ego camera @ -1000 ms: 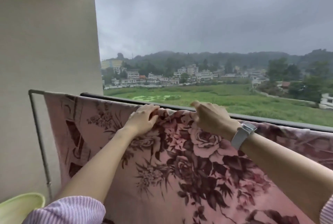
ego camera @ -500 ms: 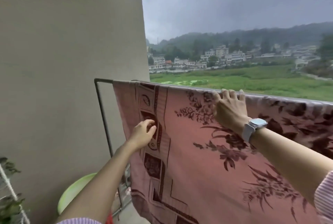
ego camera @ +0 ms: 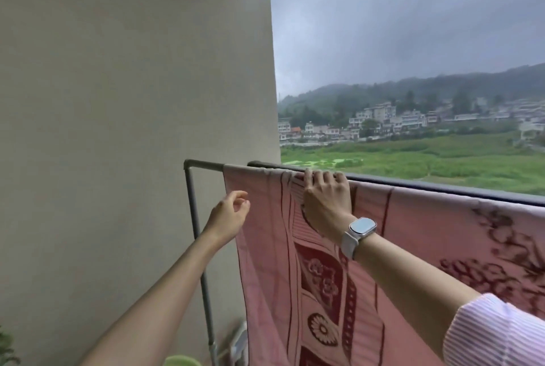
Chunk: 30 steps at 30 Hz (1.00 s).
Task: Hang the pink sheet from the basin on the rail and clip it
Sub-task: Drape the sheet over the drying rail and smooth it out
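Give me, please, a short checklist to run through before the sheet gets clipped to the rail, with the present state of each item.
1. Pink sheet draped over the rail: ok, it hangs down the near side.
2. Right hand steadying the top edge: ok, its fingers curl over the sheet at the rail.
3. Left hand free for a clip: ok, it hovers open beside the sheet's left edge and holds nothing.
4. Clips within reach: cannot tell, none in view.
5. Left edge short of the rail's corner: ok, bare rail shows between them.
6. Sheet hanging evenly on both sides: cannot tell, the far side is hidden.
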Motion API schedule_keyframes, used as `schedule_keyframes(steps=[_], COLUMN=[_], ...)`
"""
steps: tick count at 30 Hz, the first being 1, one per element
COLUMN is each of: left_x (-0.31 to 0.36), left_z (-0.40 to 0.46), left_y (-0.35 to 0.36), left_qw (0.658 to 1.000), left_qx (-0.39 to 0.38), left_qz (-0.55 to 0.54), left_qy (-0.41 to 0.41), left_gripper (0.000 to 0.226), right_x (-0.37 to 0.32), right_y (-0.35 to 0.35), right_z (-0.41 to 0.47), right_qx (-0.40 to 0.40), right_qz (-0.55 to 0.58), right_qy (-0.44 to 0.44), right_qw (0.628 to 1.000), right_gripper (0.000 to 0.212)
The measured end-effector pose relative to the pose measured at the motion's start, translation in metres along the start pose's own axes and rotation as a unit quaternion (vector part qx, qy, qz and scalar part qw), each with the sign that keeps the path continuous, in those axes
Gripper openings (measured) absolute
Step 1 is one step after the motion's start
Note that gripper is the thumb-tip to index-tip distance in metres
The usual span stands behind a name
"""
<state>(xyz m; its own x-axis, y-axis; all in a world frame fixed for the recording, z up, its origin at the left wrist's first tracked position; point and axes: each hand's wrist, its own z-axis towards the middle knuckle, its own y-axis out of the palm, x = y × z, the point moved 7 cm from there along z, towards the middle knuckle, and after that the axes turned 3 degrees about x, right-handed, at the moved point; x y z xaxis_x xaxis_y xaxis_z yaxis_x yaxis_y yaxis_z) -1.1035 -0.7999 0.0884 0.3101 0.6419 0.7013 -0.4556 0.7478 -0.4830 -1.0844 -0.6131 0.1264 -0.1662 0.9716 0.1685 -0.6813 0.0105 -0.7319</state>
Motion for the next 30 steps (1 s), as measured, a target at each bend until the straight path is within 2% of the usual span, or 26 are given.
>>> schedule_keyframes(steps=[5,9,12,15,17,20,25,30], left_x=[-0.05,-0.101,-0.127,-0.137,-0.14,-0.14,-0.144,-0.177], left_z=[0.088,0.14,0.175,0.199,0.212,0.228,0.255,0.295], left_y=[0.001,-0.002,0.007,0.013,0.012,0.013,-0.006,-0.039], left_qw=[1.0,0.995,0.99,0.979,0.964,0.94,0.94,0.929], left_qx=[0.019,0.027,0.011,0.008,0.012,-0.026,-0.045,-0.041], left_qz=[-0.011,-0.066,-0.111,-0.189,-0.257,-0.338,-0.335,-0.368], left_qy=[-0.001,-0.065,-0.086,-0.071,-0.07,-0.048,0.039,0.022], left_gripper=[0.031,0.042,0.044,0.03,0.028,0.023,0.022,0.023], right_x=[-0.057,-0.092,-0.103,-0.117,-0.124,-0.133,-0.148,-0.198], right_y=[0.043,0.067,0.077,0.087,0.091,0.098,0.105,0.111], right_z=[0.076,0.112,0.132,0.149,0.16,0.176,0.203,0.245], right_qx=[0.022,0.032,0.049,0.061,0.074,0.098,0.107,0.153], right_qz=[0.003,-0.013,0.002,0.019,0.029,0.038,0.045,0.053], right_qy=[-0.024,-0.054,-0.041,-0.021,0.005,0.042,0.11,0.143], right_qw=[0.999,0.998,0.998,0.998,0.997,0.994,0.987,0.976], right_gripper=[0.032,0.033,0.026,0.02,0.019,0.024,0.013,0.013])
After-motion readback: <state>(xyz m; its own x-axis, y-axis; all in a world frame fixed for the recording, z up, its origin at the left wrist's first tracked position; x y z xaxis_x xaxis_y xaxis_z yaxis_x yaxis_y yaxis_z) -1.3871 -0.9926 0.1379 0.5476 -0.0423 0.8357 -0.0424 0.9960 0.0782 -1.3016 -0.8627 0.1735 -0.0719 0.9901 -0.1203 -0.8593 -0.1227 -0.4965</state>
